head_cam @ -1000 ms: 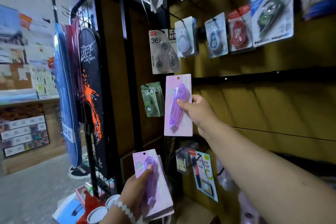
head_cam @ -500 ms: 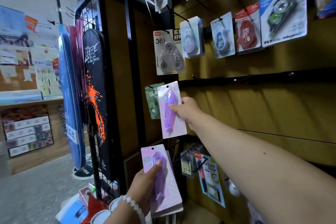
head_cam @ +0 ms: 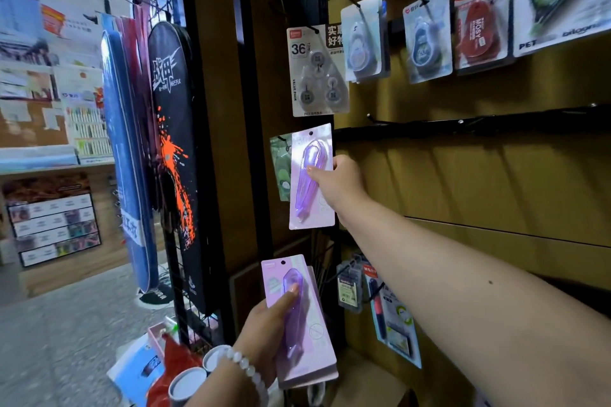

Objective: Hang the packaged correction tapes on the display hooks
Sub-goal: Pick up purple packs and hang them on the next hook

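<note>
Our right hand pinches a purple correction tape pack upright against the display wall's left edge, below the black rail. Our left hand grips a stack of matching packs lower down.

The right hand holds one purple card upright by its right edge, thumb on the clear bubble in front. Just left of this grip, partly behind the card, hangs a green pack. Above the grip is a grey pack marked 36, and to the right a black rail runs along the wooden wall. Lower, the left hand grips a stack of purple cards, thumb pressing on the top bubble. A bead bracelet is on that wrist.
</note>
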Motion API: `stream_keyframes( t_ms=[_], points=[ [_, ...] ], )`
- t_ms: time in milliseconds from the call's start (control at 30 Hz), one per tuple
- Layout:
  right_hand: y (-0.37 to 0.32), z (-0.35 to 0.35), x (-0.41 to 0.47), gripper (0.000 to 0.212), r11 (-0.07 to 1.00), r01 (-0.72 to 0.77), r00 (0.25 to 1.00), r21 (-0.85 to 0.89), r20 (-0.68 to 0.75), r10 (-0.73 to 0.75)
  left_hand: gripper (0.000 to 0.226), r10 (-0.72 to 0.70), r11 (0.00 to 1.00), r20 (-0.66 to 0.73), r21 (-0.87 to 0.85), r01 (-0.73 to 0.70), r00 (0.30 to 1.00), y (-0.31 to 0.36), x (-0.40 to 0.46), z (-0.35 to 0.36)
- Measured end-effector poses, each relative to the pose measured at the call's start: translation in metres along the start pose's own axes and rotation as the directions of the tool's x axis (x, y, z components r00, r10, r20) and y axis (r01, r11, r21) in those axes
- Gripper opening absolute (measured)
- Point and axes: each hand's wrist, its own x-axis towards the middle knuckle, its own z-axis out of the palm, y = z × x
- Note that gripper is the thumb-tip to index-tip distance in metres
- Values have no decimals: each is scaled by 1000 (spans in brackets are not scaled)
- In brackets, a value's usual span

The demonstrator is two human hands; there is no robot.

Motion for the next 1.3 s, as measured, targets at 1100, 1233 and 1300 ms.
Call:
stream_keyframes(
  t_ms=[1100,1233,1300],
  points=[
    [102,-24,-128,22,861,-508,746,27,513,424,49,-14,1000,-51,25,16,999,-12,-8,1],
    [102,-23,-123,20,832,-549,767,80,443,464,59,-66,998,-110,-23,64,992,-14,-5,-3],
    [98,-26,-118,23,859,-504,812,95,390,434,56,-116,993,-141,-52,110,983,-15,-2,-8]
  ],
)
